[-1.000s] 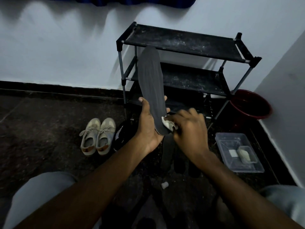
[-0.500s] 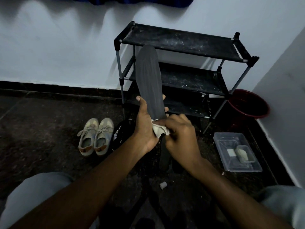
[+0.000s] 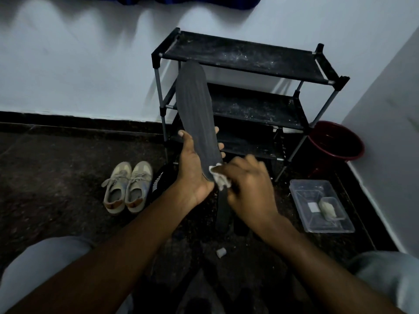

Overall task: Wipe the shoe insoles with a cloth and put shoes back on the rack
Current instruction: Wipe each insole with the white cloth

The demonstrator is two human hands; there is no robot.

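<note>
Over dark speckled floor [image 3: 56, 177], left hand [image 3: 195, 171] grips insole [image 3: 195, 105]; right hand [image 3: 249, 184] pinches cloth [image 3: 219, 179].

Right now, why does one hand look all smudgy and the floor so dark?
Head view: the right hand, pinching the cloth, is blurred, likely from moving; the left hand gripping the insole looks sharp. Same view: dim light leaves the floor murky.

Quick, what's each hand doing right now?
Left hand: holding the long dark grey insole upright.
Right hand: pinching a small white cloth against the insole's lower end.
</note>
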